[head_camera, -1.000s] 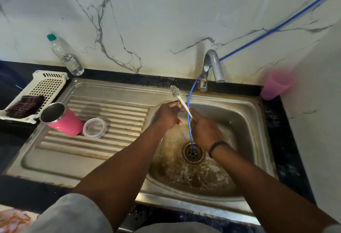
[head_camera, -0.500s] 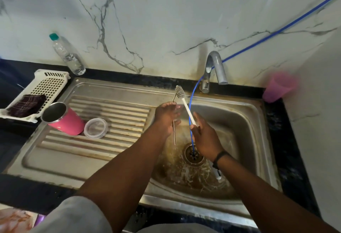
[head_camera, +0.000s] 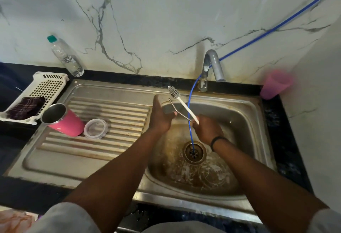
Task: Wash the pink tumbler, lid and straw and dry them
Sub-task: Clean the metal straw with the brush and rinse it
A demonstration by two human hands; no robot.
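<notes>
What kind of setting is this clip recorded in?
Most likely a home kitchen wash area: a stainless steel sink with a ribbed drainboard, a tap against a marble-look wall, and a dark countertop around it.
</notes>
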